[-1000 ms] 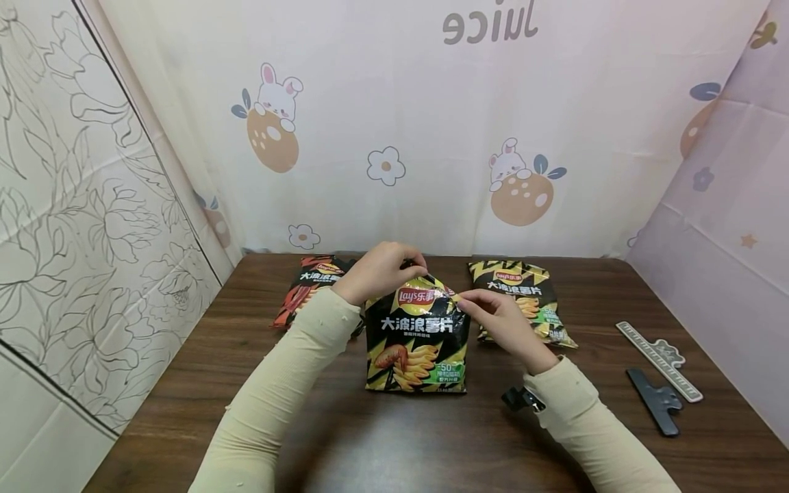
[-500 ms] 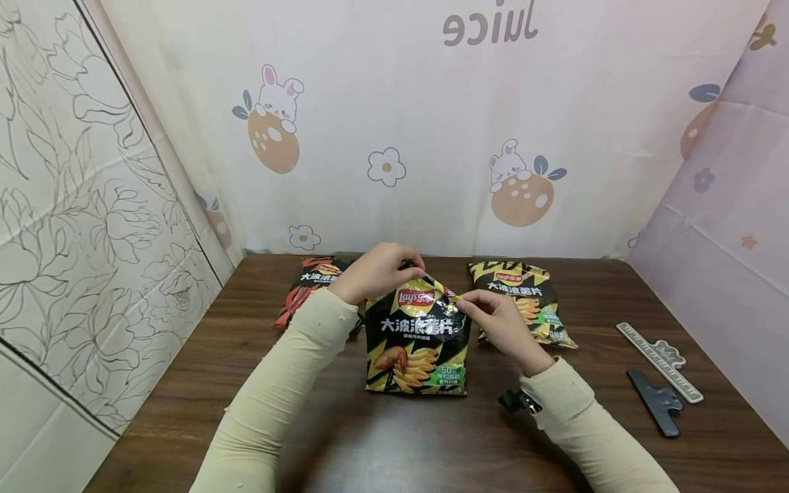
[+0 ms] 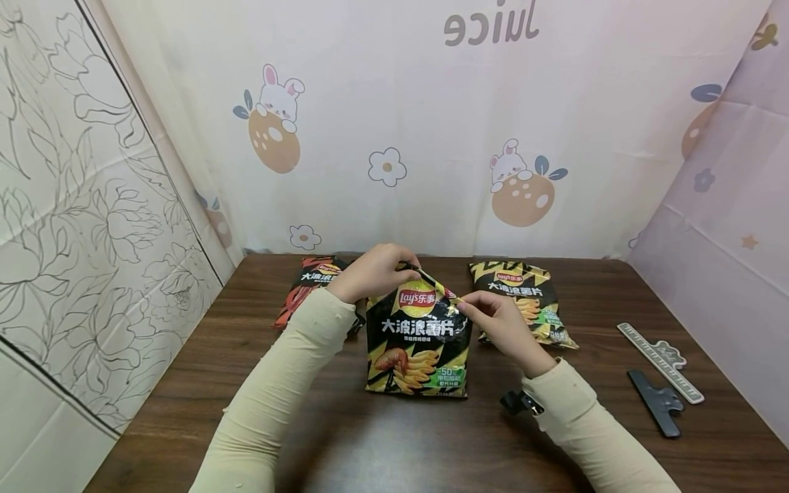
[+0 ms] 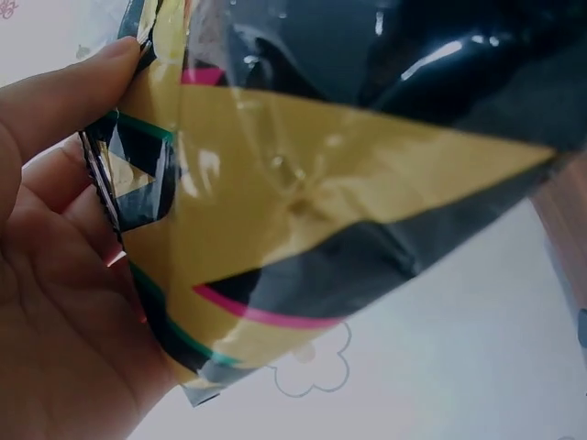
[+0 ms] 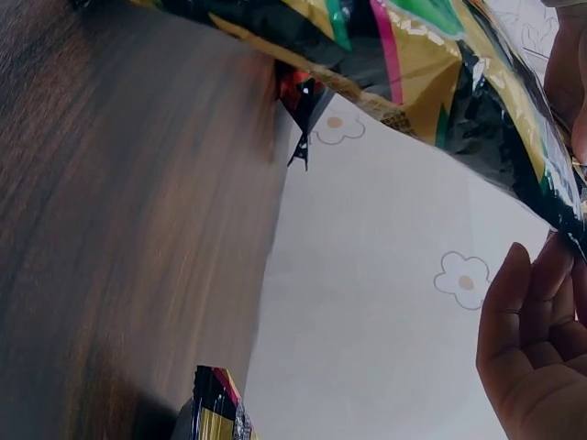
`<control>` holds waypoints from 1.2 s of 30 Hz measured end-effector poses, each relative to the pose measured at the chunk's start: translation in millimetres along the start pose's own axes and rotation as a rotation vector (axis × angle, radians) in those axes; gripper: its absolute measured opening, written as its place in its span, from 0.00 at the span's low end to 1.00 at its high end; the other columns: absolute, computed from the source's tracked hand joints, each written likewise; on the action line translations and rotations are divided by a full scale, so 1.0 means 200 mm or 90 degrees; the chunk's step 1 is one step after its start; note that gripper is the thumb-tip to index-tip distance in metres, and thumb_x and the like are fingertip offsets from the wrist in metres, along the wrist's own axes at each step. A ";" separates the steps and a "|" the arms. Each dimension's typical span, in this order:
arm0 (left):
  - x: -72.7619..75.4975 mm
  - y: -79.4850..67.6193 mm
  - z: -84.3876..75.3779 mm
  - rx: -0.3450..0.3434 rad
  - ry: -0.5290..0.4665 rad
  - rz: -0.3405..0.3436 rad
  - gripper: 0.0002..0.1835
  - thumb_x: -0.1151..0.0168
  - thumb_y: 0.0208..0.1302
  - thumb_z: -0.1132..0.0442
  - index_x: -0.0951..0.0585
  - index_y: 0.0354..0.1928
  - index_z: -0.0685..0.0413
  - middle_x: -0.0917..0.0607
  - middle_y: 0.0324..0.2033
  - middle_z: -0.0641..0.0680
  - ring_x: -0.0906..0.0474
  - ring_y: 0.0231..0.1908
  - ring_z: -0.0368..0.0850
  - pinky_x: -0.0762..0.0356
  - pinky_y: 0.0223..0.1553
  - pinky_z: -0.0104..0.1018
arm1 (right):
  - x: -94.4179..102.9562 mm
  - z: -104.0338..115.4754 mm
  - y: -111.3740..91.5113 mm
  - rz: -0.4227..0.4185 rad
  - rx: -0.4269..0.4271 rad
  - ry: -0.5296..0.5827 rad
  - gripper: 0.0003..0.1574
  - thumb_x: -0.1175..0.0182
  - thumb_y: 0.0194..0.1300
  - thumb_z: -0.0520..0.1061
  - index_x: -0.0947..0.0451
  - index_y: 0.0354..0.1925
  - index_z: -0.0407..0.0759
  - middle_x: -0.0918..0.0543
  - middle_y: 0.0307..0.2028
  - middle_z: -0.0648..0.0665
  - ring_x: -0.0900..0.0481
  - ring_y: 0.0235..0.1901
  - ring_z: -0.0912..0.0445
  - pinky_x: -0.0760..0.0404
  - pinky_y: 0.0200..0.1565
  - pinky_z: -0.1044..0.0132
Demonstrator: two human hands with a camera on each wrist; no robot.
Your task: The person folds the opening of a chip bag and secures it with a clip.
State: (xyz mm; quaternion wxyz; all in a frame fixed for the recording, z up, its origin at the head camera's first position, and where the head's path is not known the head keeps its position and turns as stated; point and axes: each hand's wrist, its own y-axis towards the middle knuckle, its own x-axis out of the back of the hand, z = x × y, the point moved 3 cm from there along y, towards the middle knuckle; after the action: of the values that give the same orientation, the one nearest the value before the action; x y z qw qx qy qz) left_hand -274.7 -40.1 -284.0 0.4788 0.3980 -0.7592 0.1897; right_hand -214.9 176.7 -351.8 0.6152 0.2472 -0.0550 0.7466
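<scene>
A black and yellow potato chip bag stands upright near the middle of the table, its printed front facing me. My left hand pinches its top edge at the left corner. At the top right corner, the thumb and fingers of my right hand pinch the same edge, which slopes down toward that side. In the left wrist view, the thumb lies on the near face of the chip bag, with fingers behind its sealed edge. The right wrist view shows my right hand at the bag's corner.
A red and black chip bag lies behind my left forearm. Another yellow and black chip bag lies behind my right hand. Toward the right table edge are a pale bag clip and a dark grey bag clip. A patterned curtain hangs behind.
My left hand has shifted slightly left along the bag's top edge, and more of that edge shows between the hands. My right hand still pinches its corner, almost unmoved.
</scene>
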 end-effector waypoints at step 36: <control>0.00 -0.02 0.00 -0.007 -0.035 0.005 0.11 0.43 0.72 0.57 0.16 0.49 0.51 0.14 0.43 0.50 0.30 0.18 0.39 0.27 0.37 0.36 | 0.27 -0.30 -0.13 -0.072 -0.009 -0.080 0.21 0.44 0.73 0.52 0.19 0.53 0.38 0.16 0.41 0.65 0.16 0.39 0.64 0.17 0.39 0.69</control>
State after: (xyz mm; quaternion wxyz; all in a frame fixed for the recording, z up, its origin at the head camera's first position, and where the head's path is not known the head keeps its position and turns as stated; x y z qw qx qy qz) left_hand -272.0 -43.7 -284.2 0.4589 0.3973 -0.7749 0.1761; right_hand -214.7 253.8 -385.7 0.6534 0.2917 -0.0849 0.6933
